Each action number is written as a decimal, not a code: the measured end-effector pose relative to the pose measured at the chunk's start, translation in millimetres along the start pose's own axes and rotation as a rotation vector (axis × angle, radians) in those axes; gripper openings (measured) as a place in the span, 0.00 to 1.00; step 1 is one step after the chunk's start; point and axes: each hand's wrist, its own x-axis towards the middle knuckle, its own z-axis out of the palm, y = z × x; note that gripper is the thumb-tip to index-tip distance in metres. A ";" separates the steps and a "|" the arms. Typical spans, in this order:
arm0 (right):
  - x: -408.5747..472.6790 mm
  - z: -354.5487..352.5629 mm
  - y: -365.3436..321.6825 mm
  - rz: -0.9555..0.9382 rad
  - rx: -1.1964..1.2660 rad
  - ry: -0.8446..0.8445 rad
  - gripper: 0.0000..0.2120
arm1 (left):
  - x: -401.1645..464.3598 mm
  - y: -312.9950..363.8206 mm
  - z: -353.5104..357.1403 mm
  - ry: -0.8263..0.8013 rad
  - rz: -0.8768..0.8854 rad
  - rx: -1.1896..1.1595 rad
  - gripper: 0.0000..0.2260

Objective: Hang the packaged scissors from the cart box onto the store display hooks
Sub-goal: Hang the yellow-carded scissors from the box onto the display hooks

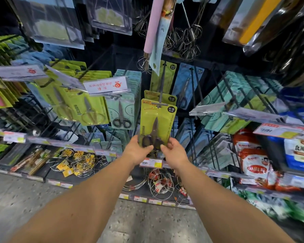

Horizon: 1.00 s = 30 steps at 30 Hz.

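Holding one yellow-green scissors package [157,122] by its lower corners, the left hand [136,151] and the right hand [174,152] raise it in front of the display. The fingers of both hands are curled around the bottom edges, near the dark handles of the scissors. The top of the card is at the tip of a display hook [161,88], and the hook end seems to sit at the hanging hole. I judge the hanging step is in progress. The next move probably needs a push backward along the hook, toward a similar package [159,97] behind it, then release. The cart box is not visible.
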 end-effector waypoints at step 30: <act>-320.8 -454.8 222.3 0.409 -0.623 0.693 0.31 | -286.3 175.3 466.4 -0.351 0.963 1.156 0.28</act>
